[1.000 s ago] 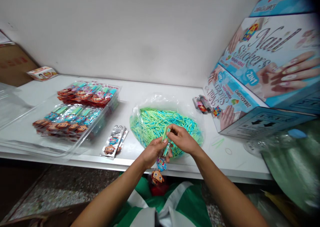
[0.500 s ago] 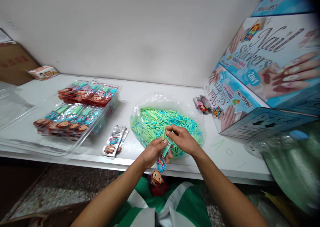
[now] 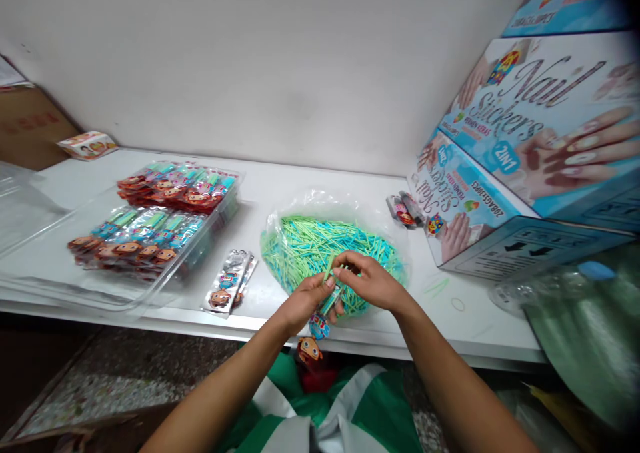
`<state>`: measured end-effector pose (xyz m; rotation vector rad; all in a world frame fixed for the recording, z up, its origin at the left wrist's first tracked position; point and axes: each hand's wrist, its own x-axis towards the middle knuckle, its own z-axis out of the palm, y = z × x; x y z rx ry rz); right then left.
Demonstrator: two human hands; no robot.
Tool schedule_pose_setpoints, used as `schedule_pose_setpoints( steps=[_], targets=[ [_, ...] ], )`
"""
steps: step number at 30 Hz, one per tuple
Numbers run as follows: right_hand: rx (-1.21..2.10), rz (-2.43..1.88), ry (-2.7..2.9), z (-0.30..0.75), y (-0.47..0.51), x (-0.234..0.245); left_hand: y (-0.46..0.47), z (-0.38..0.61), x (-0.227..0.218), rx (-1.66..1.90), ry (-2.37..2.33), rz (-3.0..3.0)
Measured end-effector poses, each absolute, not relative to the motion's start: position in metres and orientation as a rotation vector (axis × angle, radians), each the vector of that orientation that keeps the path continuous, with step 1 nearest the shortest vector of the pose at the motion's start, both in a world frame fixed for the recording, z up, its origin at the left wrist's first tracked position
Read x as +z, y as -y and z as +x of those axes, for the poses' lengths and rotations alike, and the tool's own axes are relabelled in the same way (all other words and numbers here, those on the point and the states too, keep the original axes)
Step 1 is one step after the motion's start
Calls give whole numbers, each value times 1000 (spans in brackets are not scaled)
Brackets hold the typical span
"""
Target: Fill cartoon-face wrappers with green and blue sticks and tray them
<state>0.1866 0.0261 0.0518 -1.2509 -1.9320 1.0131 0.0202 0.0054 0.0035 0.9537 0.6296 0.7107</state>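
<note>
The left hand [image 3: 304, 302] is clamped on the upper part of a packet [image 3: 309, 349], whose long axis slants from the fingers down toward the body. The right hand [image 3: 371, 282] is just to the right, fingertips at the green sticks [image 3: 329, 268]; whether they pinch is unclear. Beyond both hands spreads a stick heap [image 3: 305, 243]; flat packets [image 3: 229, 283] lie leftward.

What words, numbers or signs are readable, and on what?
"Nail Stickers": middle blue-white cardboard box, lower blue-white cardboard box
"2IN1": both
"PERMEN KERAS": both
"20BAGSx30PCS": lower box
Two black arrows: lower box
Too blurred: red lettering on brown cardboard carton, print on shiny plastic sachets
</note>
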Motion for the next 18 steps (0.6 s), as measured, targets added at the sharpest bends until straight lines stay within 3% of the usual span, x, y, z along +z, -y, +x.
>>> schedule_pose_setpoints(
  steps=[5, 10, 15, 18],
  targets=[
    [1070, -1173, 1737, 182, -34, 53, -5, 20, 6, 691, -680, 1050],
    [922, -1133, 1715, 177, -38, 58, -4, 20, 8, 684, -733, 1165],
    [687, -1047, 1285, 180, -38, 69, -4, 16, 11, 744, -786, 1245],
    [728, -1074, 1269, 183, -29, 69, -7, 12, 16, 851, -855, 1276]
  ],
)
